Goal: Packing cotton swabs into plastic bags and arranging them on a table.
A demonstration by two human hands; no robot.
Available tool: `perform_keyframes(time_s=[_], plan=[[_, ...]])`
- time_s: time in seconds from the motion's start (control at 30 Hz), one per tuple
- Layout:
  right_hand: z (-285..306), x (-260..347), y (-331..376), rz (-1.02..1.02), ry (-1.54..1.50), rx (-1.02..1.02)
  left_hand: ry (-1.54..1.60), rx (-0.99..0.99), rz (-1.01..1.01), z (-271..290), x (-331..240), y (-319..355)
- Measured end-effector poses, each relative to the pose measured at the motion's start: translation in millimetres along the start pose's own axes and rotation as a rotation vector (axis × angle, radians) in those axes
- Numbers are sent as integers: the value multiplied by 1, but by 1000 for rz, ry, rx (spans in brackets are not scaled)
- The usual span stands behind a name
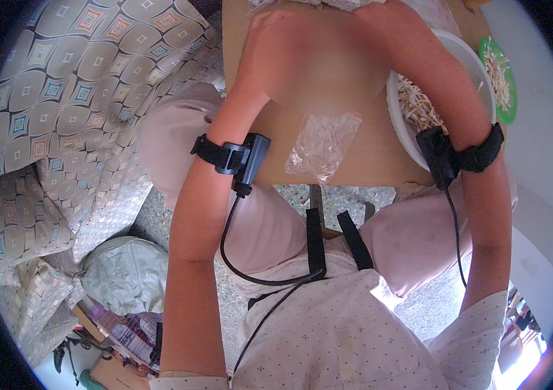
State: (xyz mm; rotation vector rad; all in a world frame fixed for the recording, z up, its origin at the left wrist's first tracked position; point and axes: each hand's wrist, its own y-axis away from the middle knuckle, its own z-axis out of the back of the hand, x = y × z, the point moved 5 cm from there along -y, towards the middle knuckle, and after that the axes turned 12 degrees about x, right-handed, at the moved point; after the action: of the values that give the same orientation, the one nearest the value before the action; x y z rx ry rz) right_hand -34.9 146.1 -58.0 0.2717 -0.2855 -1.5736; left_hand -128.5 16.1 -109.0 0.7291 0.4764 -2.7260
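Observation:
At the far edge of a brown cardboard-like tabletop [367,162], my left hand [270,49] and my right hand [387,23] reach forward. A blurred patch covers the space between them and hides most of the fingers, so whatever they hold cannot be made out. On the near part of the top lies a clear plastic bag [324,146] with a reddish strip along one edge. Under my right forearm stands a white round tub [395,110] holding many thin, pale sticks [417,104]. Clear plastic [338,3] shows beyond my hands.
Right of the tub sits a green plate [509,107] with more pale sticks. Patterned fabric [94,97] covers furniture at the left. A pale sack [127,273] rests on the floor. Each wrist wears a strapped black device, with cables [224,234] running toward my body.

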Motion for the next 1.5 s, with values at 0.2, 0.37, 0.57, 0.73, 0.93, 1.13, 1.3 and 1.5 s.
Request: perform_keyframes(time_s=[0.2,0.37,0.57,0.73,0.93,1.13,1.3,1.5], plan=[[2,2,1,21,0,-41,35,14,-6,1,-3,0],[9,1,5,-29,53,-50,55,-4,-26,1,-2,-2],[30,-8,44,155,65,-463,105,-29,-44,7,1,-6],[33,-24,61,-38,-240,-358,171,-24,-2,8,-5,-2],[38,-21,74,-21,-156,-470,9,90,9,5,-30,1],[21,-5,73,8,-79,-465,-48,131,6,-6,-28,2],[8,8,78,1,-26,-398,-116,49,-95,-10,-38,1],[5,-2,121,-149,-221,-436,-28,172,-83,-22,-38,4]])
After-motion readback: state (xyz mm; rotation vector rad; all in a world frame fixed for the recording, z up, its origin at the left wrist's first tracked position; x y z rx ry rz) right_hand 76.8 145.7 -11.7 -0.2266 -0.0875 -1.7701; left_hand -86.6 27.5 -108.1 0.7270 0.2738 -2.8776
